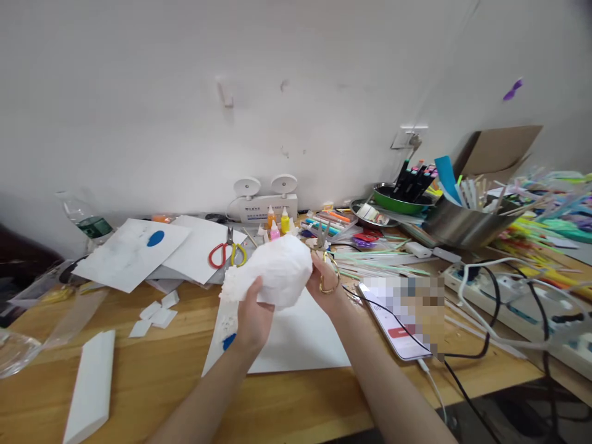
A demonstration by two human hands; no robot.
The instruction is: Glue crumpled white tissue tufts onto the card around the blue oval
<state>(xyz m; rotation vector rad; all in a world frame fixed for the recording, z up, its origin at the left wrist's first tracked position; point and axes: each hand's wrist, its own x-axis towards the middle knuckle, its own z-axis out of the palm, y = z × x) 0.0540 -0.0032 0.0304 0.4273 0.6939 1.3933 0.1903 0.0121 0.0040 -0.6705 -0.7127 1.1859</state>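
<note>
Held up above the table is a rounded piece of white paper [282, 271], creased, with a ragged, textured part on its left. My left hand [255, 314] is closed on its lower edge, thumb on top. Against its right side is my right hand [322, 280], closed round a pair of gold-handled scissors [330, 275], whose blades point up and away from me. The right fingertips also touch the paper's edge, and the paper partly hides them. Beneath both hands lies a flat white sheet [300, 345] with a blue patch [229, 341] at its left.
Red-and-yellow-handled scissors [226, 254] lie behind on the left, by white sheets [134, 253]. Small paint bottles [285, 221] stand at the back. On the right are a phone [393, 320], cables, a power strip [522, 308] and a metal pot [462, 222]. Paper squares [155, 314] lie left.
</note>
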